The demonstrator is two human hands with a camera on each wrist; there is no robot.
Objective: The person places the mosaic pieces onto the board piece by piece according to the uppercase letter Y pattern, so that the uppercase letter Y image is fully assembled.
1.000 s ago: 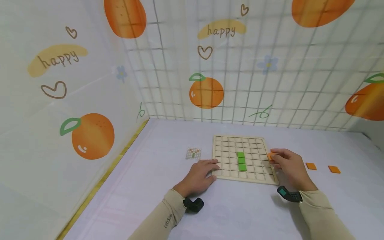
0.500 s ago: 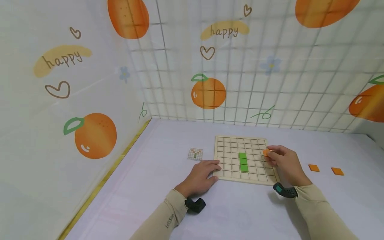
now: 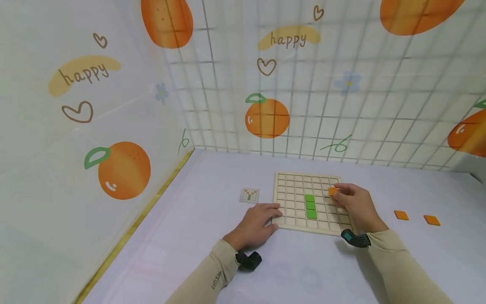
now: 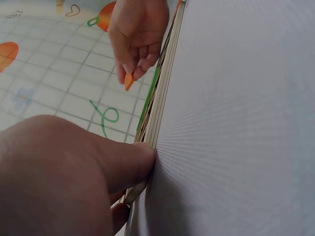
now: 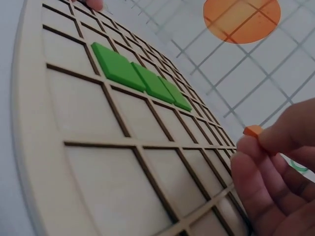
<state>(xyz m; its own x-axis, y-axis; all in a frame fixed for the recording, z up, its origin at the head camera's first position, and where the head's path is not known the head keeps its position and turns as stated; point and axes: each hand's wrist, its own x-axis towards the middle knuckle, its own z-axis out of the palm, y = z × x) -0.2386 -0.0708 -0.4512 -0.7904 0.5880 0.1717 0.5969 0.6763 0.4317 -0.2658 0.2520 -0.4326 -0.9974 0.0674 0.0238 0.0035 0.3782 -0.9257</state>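
A square wooden grid board lies on the table, with several small cells. Three green square tiles sit in one column near its middle. My left hand rests at the board's near left corner, fingers over the left edge. In the left wrist view its thumb presses against the board's side. Above the right part of the grid, my right hand pinches an orange square tile between thumb and fingers. The right wrist view shows only a corner of this tile, held up off the board.
Two loose orange tiles lie on the table to the right of the board. Left of the board is a small pattern card with a printed Y shape of orange and green squares. A fruit-printed curtain hangs behind and at the left.
My right hand has carried the orange tile leftward, from the board's right edge to over the grid. The left hand keeps its place at the corner. The head view has shifted slightly.
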